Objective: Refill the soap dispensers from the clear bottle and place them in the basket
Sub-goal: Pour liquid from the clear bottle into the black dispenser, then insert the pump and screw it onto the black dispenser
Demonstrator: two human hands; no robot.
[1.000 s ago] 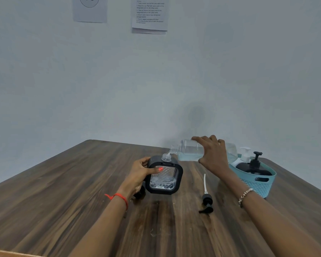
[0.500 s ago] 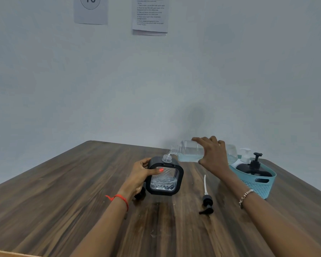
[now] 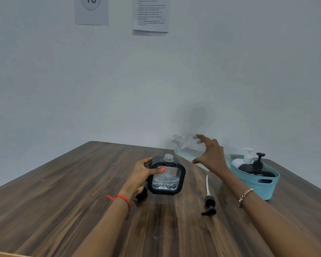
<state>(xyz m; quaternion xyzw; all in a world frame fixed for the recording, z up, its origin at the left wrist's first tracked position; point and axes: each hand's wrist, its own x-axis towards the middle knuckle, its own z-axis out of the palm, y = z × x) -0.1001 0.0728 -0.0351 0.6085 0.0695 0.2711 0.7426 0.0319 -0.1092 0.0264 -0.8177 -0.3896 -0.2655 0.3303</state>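
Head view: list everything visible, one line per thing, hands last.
Table: one, brown wood, lower frame.
Square dispenser: one, black with clear window, centre, neck uncapped.
Clear bottle: one, transparent, tilted, behind the dispenser.
Pump head: one, black with white tube, lying on table.
Basket: one, teal, right.
White pump dispenser: one, in basket.
Black pump dispenser: one, in basket.
Numbered sheet: one, white, wall, top.
Printed sheet: one, white, wall, top.
Left hand: grips square dispenser.
Right hand: spread round clear bottle; grip unclear.
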